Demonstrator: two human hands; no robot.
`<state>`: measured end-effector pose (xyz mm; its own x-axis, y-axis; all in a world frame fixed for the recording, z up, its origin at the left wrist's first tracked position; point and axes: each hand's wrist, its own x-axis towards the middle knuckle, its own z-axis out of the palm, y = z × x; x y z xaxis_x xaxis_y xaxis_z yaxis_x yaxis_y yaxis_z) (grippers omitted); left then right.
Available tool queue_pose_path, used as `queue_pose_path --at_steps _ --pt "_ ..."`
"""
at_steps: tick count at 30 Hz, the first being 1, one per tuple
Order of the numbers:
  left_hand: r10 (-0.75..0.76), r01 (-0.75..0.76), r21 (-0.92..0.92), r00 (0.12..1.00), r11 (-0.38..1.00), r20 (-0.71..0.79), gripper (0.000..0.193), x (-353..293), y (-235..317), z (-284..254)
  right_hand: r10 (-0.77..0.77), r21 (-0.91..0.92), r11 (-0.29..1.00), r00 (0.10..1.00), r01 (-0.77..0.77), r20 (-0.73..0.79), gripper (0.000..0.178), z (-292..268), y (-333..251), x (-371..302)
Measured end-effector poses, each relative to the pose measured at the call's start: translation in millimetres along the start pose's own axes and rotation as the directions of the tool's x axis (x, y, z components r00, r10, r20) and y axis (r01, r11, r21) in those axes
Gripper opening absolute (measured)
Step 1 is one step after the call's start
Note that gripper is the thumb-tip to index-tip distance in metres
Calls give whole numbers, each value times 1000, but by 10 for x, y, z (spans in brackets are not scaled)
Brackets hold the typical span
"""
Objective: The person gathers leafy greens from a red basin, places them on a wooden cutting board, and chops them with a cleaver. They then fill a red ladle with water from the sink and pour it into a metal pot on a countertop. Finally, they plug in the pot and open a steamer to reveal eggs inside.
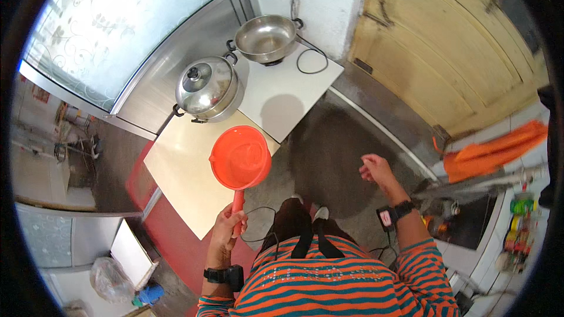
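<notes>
My left hand [228, 226] is closed round the handle of an orange-red plastic water dipper [241, 158]. The dipper's round bowl is held over the near corner of a cream tabletop [176, 164]; some water seems to lie in it, though I cannot be sure. My right hand [376, 170] hangs in the air over the dark floor, fingers loosely bent and apart, with nothing in them. Beyond the dipper stands a lidded steel pot [211, 85]. Farther back, a wide steel pan [267, 38] with black handles rests on the white tabletop [264, 94].
A black cable [311, 71] loops over the white top. Behind it is a wooden door [446, 47]. At right an orange cloth [493, 151] hangs near a counter with several bottles [520, 229]. A frosted glass panel [123, 23] stands at left, and a plastic bag [111, 280] lies lower left.
</notes>
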<state>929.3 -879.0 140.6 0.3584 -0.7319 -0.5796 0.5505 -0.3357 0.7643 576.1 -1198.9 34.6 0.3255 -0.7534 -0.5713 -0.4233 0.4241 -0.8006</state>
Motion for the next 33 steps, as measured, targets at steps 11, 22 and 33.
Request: queue_pose_path --at_steps 11,22,33 --pt "-46 41 -30 982 999 -183 43 1146 409 258 124 -222 973 952 -61 281 34 1348 -1688 2520" --pt "-209 89 -267 860 960 -465 58 1352 314 487 133 -166 984 868 -59 478 101 3971 -2340 4600" --pt "-334 -61 -519 699 853 -632 60 1467 -163 733 182 -28 973 684 -230 707 81 4816 -2450 5150"
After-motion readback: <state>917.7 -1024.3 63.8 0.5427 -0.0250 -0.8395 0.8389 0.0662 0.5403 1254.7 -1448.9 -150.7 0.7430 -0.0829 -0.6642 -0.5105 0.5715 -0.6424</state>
